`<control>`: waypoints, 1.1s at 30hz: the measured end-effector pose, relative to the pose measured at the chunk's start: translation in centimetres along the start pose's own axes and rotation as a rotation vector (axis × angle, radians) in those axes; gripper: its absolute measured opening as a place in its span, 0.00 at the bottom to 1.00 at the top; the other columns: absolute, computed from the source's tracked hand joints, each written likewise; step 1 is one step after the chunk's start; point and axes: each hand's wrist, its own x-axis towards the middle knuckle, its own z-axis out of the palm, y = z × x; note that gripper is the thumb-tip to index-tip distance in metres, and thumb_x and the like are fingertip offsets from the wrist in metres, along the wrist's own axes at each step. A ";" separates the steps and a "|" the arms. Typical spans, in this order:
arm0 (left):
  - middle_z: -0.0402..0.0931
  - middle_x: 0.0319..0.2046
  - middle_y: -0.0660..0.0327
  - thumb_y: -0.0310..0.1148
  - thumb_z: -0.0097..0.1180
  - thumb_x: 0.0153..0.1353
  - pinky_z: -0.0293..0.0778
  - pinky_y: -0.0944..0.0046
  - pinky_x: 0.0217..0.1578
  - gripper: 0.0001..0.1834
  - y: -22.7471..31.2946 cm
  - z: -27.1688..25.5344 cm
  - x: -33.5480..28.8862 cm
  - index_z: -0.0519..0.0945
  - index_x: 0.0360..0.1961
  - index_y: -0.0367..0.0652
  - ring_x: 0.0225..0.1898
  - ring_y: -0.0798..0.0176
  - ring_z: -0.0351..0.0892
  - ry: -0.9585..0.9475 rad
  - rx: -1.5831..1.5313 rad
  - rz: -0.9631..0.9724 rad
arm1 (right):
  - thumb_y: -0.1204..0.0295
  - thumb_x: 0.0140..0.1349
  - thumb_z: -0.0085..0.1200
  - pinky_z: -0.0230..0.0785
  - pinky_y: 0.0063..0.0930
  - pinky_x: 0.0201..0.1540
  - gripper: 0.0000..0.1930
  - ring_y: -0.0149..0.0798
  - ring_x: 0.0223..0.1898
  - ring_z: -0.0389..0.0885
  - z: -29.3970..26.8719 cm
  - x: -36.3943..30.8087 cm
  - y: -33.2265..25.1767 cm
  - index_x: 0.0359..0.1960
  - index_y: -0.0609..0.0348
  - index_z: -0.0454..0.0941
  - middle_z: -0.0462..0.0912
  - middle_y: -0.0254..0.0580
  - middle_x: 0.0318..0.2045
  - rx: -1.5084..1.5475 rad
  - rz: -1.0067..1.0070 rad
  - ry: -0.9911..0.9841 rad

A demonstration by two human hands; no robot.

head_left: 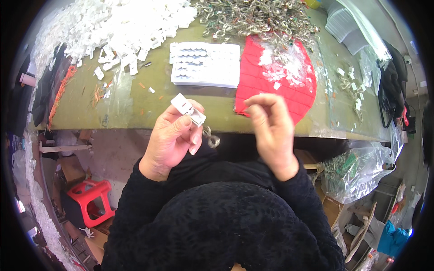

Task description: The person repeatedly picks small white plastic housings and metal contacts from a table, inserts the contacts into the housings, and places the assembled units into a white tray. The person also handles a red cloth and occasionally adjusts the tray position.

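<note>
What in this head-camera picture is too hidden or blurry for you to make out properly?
- Right hand: its curled fingers hide whether it pinches anything.
- Small metal piece hanging below the left hand: motion-blurred, so its shape is unclear.
- White card: partly covered by the left thumb.
- Heap of metal rings: cut off by the picture's top rim.

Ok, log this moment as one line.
left hand: holds small white card, metal ring dangling | right hand: raised, fingers pinched, contents unclear | table: red cloth, white card stack
</note>
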 end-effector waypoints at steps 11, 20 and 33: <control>0.80 0.46 0.43 0.28 0.54 0.68 0.83 0.64 0.24 0.19 0.2 -2.9 1.5 0.72 0.58 0.32 0.28 0.60 0.84 -0.119 -0.184 -0.079 | 0.78 0.61 0.57 0.73 0.34 0.40 0.06 0.47 0.35 0.81 2.5 11.7 0.5 0.40 0.64 0.79 0.81 0.49 0.34 -0.440 -0.372 -0.220; 0.80 0.47 0.45 0.28 0.54 0.68 0.86 0.59 0.32 0.22 0.7 -3.9 2.4 0.70 0.60 0.30 0.35 0.56 0.86 -0.116 -0.225 -0.069 | 0.76 0.60 0.57 0.73 0.43 0.39 0.04 0.56 0.37 0.80 4.4 12.3 1.4 0.35 0.62 0.77 0.78 0.50 0.32 -0.736 -0.394 -0.349; 0.81 0.44 0.45 0.32 0.58 0.66 0.84 0.58 0.26 0.23 0.7 -4.0 2.8 0.70 0.57 0.30 0.30 0.57 0.84 -0.127 -0.210 -0.108 | 0.76 0.61 0.59 0.72 0.24 0.32 0.09 0.27 0.27 0.79 3.1 14.2 1.7 0.41 0.66 0.82 0.84 0.39 0.28 -0.439 -0.022 -0.311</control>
